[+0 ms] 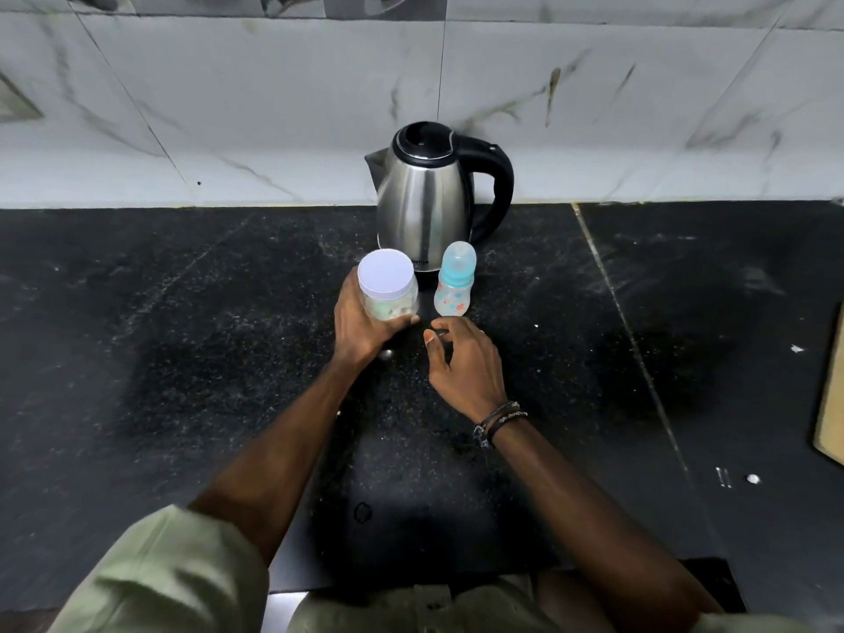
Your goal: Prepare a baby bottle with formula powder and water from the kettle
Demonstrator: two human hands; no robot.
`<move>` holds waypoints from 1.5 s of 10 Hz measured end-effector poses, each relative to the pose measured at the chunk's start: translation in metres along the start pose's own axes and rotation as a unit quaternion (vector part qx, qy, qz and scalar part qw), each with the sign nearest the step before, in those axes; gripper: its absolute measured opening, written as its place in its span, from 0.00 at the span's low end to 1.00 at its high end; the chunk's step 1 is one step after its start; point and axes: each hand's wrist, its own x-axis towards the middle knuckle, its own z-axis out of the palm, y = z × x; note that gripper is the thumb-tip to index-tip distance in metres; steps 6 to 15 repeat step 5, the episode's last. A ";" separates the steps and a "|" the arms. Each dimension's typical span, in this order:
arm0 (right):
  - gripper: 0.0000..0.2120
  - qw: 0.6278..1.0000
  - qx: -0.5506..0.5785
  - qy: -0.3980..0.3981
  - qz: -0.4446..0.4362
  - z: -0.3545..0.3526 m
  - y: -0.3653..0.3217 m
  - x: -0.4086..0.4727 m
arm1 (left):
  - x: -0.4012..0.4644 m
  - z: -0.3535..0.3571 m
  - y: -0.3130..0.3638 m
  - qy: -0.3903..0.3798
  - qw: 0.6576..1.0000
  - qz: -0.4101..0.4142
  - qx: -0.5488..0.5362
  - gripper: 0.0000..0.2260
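The left hand [365, 324] is gripping the jar [388, 285], just left of the upright bottle [453, 285]. The right hand [461, 363] is hovering nearer the bottle, fingers loosely spread, holding nothing.

Left hand [365, 324] grips jar [388, 285]; right hand [463, 363] hovers beside.

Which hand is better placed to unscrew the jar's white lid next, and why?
The right hand, probably: it hovers free beside the jar, while the left hand already grips the jar's body and can steady it. The white lid is uncovered.
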 end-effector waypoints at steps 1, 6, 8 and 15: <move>0.11 1.000 -0.001 0.001 -0.003 0.002 0.002 0.000 | 0.005 0.002 -0.001 -0.012 1.000 0.007 -0.003 0.49; 0.09 1.000 -0.020 0.021 -0.010 0.007 0.004 -0.011 | -0.007 -0.001 -0.003 -0.030 0.997 0.060 0.034 0.53; 0.09 1.000 -0.020 0.021 -0.010 0.007 0.004 -0.011 | -0.007 -0.001 -0.003 -0.030 0.997 0.060 0.034 0.53; 0.09 1.000 -0.020 0.021 -0.010 0.007 0.004 -0.011 | -0.007 -0.001 -0.003 -0.030 0.997 0.060 0.034 0.53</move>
